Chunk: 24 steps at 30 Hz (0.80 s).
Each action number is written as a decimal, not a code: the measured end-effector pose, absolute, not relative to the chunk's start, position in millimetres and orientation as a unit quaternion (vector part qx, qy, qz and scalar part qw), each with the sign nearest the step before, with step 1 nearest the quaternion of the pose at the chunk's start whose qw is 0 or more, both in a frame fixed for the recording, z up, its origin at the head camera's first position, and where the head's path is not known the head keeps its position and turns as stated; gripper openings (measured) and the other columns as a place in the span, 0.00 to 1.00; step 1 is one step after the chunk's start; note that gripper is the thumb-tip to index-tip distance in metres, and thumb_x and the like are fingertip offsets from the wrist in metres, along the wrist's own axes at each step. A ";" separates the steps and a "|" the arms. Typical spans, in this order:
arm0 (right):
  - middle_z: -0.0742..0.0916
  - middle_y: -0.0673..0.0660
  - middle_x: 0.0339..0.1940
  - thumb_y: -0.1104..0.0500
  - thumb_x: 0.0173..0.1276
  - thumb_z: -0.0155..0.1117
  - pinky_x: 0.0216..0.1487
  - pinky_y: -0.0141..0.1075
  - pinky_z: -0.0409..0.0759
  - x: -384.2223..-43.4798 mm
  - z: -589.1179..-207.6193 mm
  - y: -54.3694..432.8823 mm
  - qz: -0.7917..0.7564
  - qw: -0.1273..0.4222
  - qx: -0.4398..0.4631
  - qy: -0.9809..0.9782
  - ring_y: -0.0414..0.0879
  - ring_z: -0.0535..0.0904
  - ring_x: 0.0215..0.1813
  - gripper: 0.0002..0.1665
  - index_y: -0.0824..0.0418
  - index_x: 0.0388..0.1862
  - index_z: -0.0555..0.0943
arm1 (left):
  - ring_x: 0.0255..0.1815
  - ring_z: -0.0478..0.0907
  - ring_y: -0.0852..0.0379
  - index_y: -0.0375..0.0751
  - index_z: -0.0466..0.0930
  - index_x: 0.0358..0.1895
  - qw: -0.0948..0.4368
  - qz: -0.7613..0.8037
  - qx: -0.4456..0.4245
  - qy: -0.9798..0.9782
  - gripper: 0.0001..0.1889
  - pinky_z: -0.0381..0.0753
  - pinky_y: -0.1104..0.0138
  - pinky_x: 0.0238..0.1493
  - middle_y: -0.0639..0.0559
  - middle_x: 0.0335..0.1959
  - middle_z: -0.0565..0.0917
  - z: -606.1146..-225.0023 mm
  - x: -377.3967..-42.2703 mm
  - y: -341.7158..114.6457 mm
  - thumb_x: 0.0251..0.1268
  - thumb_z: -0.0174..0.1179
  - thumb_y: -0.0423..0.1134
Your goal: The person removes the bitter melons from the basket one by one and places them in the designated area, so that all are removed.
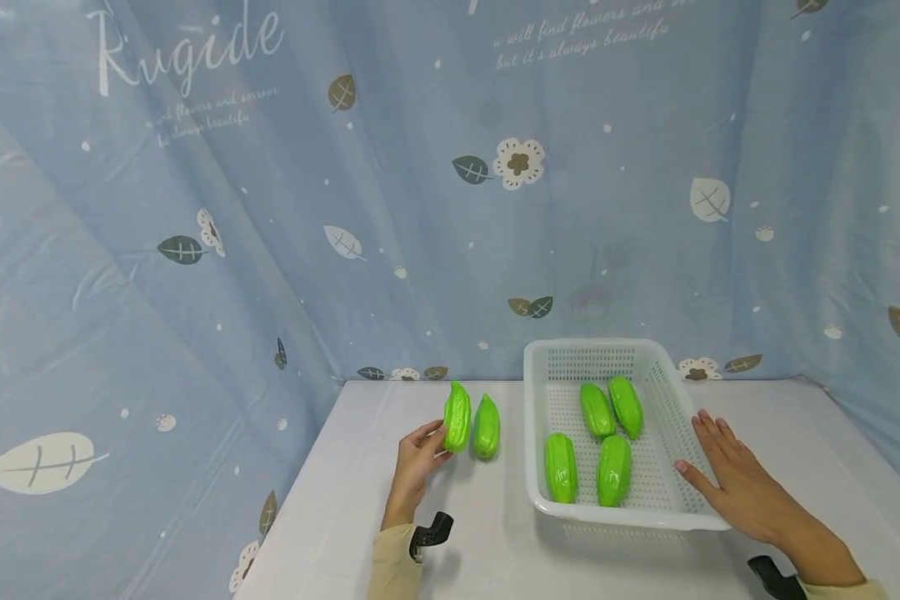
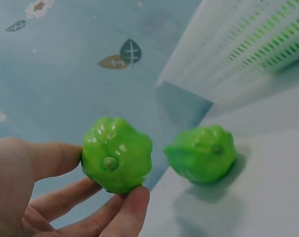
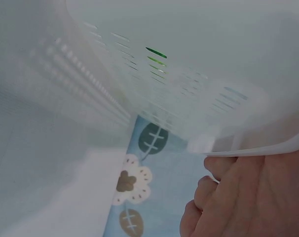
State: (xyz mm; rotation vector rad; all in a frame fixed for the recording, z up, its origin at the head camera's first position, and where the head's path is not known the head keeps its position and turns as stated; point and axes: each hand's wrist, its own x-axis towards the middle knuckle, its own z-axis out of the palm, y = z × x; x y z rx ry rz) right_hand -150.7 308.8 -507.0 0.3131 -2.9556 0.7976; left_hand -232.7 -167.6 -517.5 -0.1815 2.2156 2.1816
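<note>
My left hand (image 1: 414,467) pinches a bright green, ridged bitter gourd (image 1: 457,417) between thumb and fingers, its pointed tip upward in the head view. The left wrist view shows the stem end of this held bitter gourd (image 2: 117,155). Just right of it, a second bitter gourd (image 1: 486,429) lies on the white table. A white slotted plastic basket (image 1: 630,520) has several more bitter gourds (image 1: 613,471) inside. At the basket's right rim is my right hand (image 1: 742,483), fingers straight, thumb reaching over the rim; the right wrist view has its fingers (image 3: 228,197) beside the outer wall.
The white table (image 1: 480,542) runs back to a blue printed curtain (image 1: 420,208) with leaves and flowers. The curtain also hangs along the left side. The basket stands right of the two bitter gourds, near the table's back edge.
</note>
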 end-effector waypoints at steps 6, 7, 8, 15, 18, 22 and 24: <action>0.40 0.72 0.86 0.40 0.82 0.49 0.80 0.64 0.17 -151.2 -505.4 308.4 0.262 0.033 0.100 -0.959 0.72 0.27 0.85 0.53 0.70 0.85 0.36 | 0.46 0.87 0.56 0.24 0.73 0.68 0.008 0.695 -0.058 0.717 0.25 0.89 0.54 0.55 0.33 0.54 0.84 -525.1 -235.6 -169.3 0.80 0.57 0.41; 0.40 0.72 0.86 0.40 0.82 0.49 0.80 0.65 0.18 -151.2 -505.7 308.3 0.263 0.033 0.101 -0.959 0.72 0.27 0.85 0.53 0.69 0.85 0.36 | 0.46 0.87 0.55 0.24 0.73 0.68 0.007 0.695 -0.060 0.717 0.25 0.89 0.53 0.55 0.32 0.54 0.85 -525.7 -235.8 -169.2 0.80 0.57 0.41; 0.40 0.72 0.86 0.40 0.82 0.49 0.80 0.66 0.19 -151.1 -506.0 308.2 0.263 0.033 0.101 -0.959 0.71 0.26 0.85 0.53 0.69 0.85 0.36 | 0.46 0.87 0.55 0.24 0.73 0.68 0.006 0.694 -0.062 0.717 0.25 0.89 0.53 0.55 0.32 0.54 0.85 -526.1 -236.2 -169.0 0.79 0.57 0.41; 0.40 0.71 0.86 0.40 0.82 0.50 0.80 0.70 0.23 -150.2 -508.6 308.2 0.270 0.031 0.099 -0.957 0.70 0.25 0.85 0.54 0.68 0.85 0.35 | 0.43 0.88 0.56 0.25 0.75 0.66 0.003 0.692 -0.072 0.719 0.23 0.90 0.56 0.53 0.32 0.52 0.85 -531.2 -240.6 -168.0 0.79 0.58 0.40; 0.40 0.71 0.86 0.40 0.82 0.50 0.80 0.69 0.22 -150.0 -508.5 307.9 0.274 0.032 0.099 -0.956 0.70 0.26 0.85 0.54 0.68 0.85 0.36 | 0.43 0.88 0.56 0.25 0.76 0.66 0.004 0.690 -0.078 0.720 0.23 0.90 0.58 0.52 0.34 0.52 0.85 -533.0 -242.6 -167.8 0.79 0.58 0.40; 0.40 0.71 0.86 0.40 0.82 0.50 0.80 0.68 0.21 -149.9 -508.5 307.4 0.272 0.035 0.100 -0.956 0.71 0.26 0.85 0.54 0.68 0.85 0.36 | 0.44 0.88 0.54 0.24 0.76 0.66 0.001 0.686 -0.082 0.723 0.23 0.90 0.56 0.52 0.33 0.51 0.85 -534.5 -246.0 -167.6 0.79 0.58 0.40; 0.40 0.71 0.86 0.40 0.82 0.50 0.80 0.68 0.22 -149.9 -508.5 307.3 0.272 0.036 0.100 -0.956 0.71 0.26 0.85 0.54 0.68 0.85 0.36 | 0.45 0.88 0.53 0.24 0.76 0.65 0.000 0.683 -0.084 0.726 0.23 0.90 0.56 0.52 0.32 0.51 0.85 -535.4 -248.2 -167.4 0.79 0.58 0.40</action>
